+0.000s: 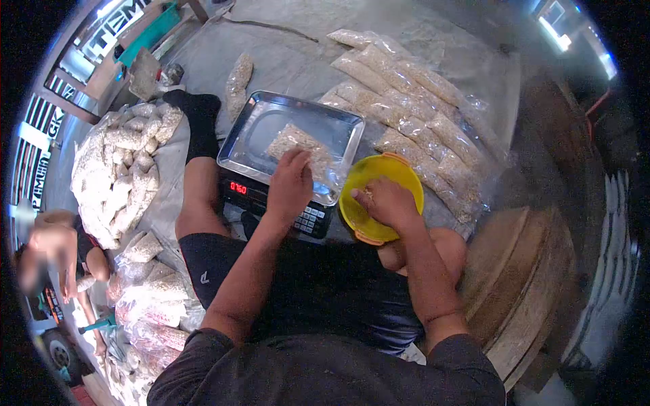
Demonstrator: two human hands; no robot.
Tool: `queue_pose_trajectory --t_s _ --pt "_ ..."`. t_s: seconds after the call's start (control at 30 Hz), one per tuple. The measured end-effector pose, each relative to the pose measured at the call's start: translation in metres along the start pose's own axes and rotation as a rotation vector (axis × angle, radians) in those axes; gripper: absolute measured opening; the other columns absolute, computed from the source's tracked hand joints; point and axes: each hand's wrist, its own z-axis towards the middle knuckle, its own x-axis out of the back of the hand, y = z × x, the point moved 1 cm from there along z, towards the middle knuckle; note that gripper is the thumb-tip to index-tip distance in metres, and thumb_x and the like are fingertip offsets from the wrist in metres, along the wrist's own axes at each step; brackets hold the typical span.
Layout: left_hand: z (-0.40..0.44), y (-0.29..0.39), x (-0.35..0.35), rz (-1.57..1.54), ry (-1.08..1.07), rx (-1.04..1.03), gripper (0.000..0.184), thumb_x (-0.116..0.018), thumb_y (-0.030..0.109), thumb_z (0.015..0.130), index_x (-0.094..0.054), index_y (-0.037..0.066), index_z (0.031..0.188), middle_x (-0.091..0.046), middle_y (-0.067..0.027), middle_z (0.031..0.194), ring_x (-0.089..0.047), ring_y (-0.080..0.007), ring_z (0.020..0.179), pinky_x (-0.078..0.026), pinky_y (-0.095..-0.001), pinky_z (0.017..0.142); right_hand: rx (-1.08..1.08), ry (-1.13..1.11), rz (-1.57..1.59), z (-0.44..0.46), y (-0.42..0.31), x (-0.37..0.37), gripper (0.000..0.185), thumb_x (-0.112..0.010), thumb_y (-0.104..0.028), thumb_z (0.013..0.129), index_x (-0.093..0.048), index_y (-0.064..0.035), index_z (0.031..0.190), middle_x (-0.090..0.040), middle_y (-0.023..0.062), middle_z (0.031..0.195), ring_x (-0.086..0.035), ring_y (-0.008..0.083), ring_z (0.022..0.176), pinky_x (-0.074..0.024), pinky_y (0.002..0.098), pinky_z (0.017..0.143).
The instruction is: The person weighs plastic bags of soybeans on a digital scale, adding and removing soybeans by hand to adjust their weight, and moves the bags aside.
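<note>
A metal tray [252, 139] rests on a digital scale [254, 196] whose red display seems to read 0760. On the tray lies a clear plastic bag of pale, grain-like pieces [288, 141]. My left hand [292, 181] is on the near side of this bag, fingers bent over its edge; whether they pinch the plastic is hidden. To the right stands a yellow bowl [406, 172] with orange handles. My right hand [387, 203] is inside it, fingers curled, with some small pale pieces showing beside them.
Filled clear bags [406, 95] lie in rows at the back right, and one bag [238, 81] lies behind the tray. A large heap of bags [122, 162] is at the left. Another person [61, 250] sits at the far left. A wooden object [514, 271] stands right.
</note>
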Motion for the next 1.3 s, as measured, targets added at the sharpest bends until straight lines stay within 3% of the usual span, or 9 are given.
queue_pose_trajectory --t_s 0.17,0.3,0.4,0.47,0.6,0.7,1.0,1.1,1.3 --pt "-0.053 0.058 0.040 -0.147 -0.213 0.046 0.022 -0.064 0.011 0.093 -0.065 0.002 0.113 -0.067 -0.0200 0.109 -0.065 -0.0408 0.101 -0.053 -0.0442 0.087 -0.131 0.054 0.174 -0.005 0.022 0.015 0.044 -0.052 -0.044 0.099 -0.071 -0.0052 0.103 -0.070 0.0229 0.108 -0.068 0.0420 0.099 -0.0532 0.0505 0.087" --pt "-0.158 0.057 0.022 -0.631 -0.682 0.594 0.026 -0.068 0.025 0.096 -0.065 0.003 0.110 -0.070 -0.0170 0.102 -0.069 -0.0373 0.092 -0.053 -0.0453 0.085 -0.025 0.311 0.233 0.012 0.021 0.013 0.041 -0.053 -0.041 0.099 -0.069 -0.0043 0.105 -0.070 0.0217 0.108 -0.067 0.0429 0.099 -0.0525 0.0520 0.087" --pt "-0.176 0.047 0.006 -0.353 -1.120 0.380 0.033 -0.063 0.035 0.098 -0.066 0.003 0.106 -0.070 -0.0209 0.102 -0.067 -0.0409 0.097 -0.052 -0.0496 0.085 -0.182 -0.063 -0.026 0.020 0.033 -0.006 0.039 -0.052 -0.039 0.100 -0.067 -0.0033 0.106 -0.070 0.0213 0.107 -0.066 0.0444 0.098 -0.0523 0.0531 0.085" --pt "-0.161 0.064 0.007 -0.130 -1.321 0.217 0.037 -0.059 0.040 0.099 -0.067 0.004 0.106 -0.070 -0.0228 0.104 -0.066 -0.0432 0.100 -0.051 -0.0521 0.086 -0.050 0.262 0.133 0.013 0.019 0.009 0.040 -0.053 -0.041 0.100 -0.067 -0.0031 0.104 -0.070 0.0216 0.104 -0.066 0.0441 0.096 -0.0525 0.0531 0.083" --pt "-0.167 0.057 -0.006 -0.187 -1.328 0.164 0.041 -0.055 0.042 0.100 -0.067 0.004 0.107 -0.069 -0.0245 0.103 -0.065 -0.0455 0.101 -0.050 -0.0550 0.088 -0.038 0.365 0.294 0.011 0.010 0.017 0.040 -0.057 -0.043 0.098 -0.067 -0.0039 0.098 -0.071 0.0212 0.099 -0.068 0.0419 0.092 -0.0528 0.0524 0.080" --pt "-0.165 0.058 -0.004 -0.176 -1.329 0.152 0.041 -0.054 0.043 0.101 -0.068 0.004 0.107 -0.069 -0.0239 0.101 -0.065 -0.0453 0.100 -0.050 -0.0548 0.088 -0.131 0.031 0.020 0.021 0.035 -0.016 0.038 -0.060 -0.042 0.097 -0.067 -0.0044 0.095 -0.070 0.0202 0.093 -0.068 0.0415 0.087 -0.0529 0.0502 0.079" --pt "-0.178 0.047 -0.016 -0.203 -1.270 0.086 0.052 -0.051 0.053 0.101 -0.067 0.005 0.108 -0.070 -0.0250 0.096 -0.065 -0.0484 0.093 -0.051 -0.0566 0.084 0.108 0.531 0.482 0.022 0.010 0.014 0.034 -0.067 -0.038 0.092 -0.070 -0.0048 0.097 -0.071 0.0206 0.094 -0.069 0.0408 0.087 -0.0544 0.0494 0.078" --pt "-0.177 0.048 -0.018 -0.184 -1.278 0.100 0.051 -0.050 0.053 0.101 -0.067 0.005 0.108 -0.070 -0.0245 0.097 -0.065 -0.0480 0.094 -0.051 -0.0564 0.084 -0.009 -0.030 0.044 0.020 0.031 -0.011 0.035 -0.070 -0.037 0.092 -0.071 -0.0029 0.103 -0.071 0.0202 0.095 -0.069 0.0376 0.092 -0.0536 0.0454 0.082" --pt "-0.160 0.062 -0.006 -0.122 -1.059 0.003 0.034 -0.056 0.040 0.099 -0.068 0.009 0.109 -0.069 -0.0217 0.095 -0.066 -0.0437 0.085 -0.054 -0.0511 0.079 0.098 0.333 0.360 0.016 0.037 0.004 0.041 -0.071 -0.037 0.091 -0.070 -0.0024 0.112 -0.073 0.0183 0.098 -0.071 0.0331 0.090 -0.0553 0.0409 0.083"
